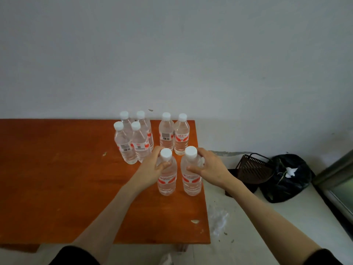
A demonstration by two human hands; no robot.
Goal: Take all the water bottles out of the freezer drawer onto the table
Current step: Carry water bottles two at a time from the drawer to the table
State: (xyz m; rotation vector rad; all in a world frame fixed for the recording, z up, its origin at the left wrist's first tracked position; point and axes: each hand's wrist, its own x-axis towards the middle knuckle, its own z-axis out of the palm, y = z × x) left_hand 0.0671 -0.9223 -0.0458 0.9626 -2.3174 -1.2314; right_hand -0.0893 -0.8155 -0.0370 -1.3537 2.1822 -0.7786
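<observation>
Your left hand [150, 169] reaches in from the lower left of the frame, forearm stretched over the orange table [57, 178], and its fingers and thumb wrap the shoulder of the left front bottle [166, 175] just under the white cap. Your right hand [210, 167] comes in from the lower right, forearm crossing the pale floor [267, 217], and grasps the right front bottle [191, 173] the same way, thumb across the front and fingers curled behind. Both bottles stand upright on the table, just beside each other, in the middle of the frame. Behind them stand six more bottles: a pair [174, 136] close behind your hands and a tight cluster of four [133, 142] to the left of that pair. The right front bottle stands near the table's right edge, and the pair behind sits near the far right corner. The left half of the table is bare wood, with open room toward the left and lower part of the frame. On the floor at the right of the frame lie a dark slotted basket [252, 169] and a black bag [286, 178].
</observation>
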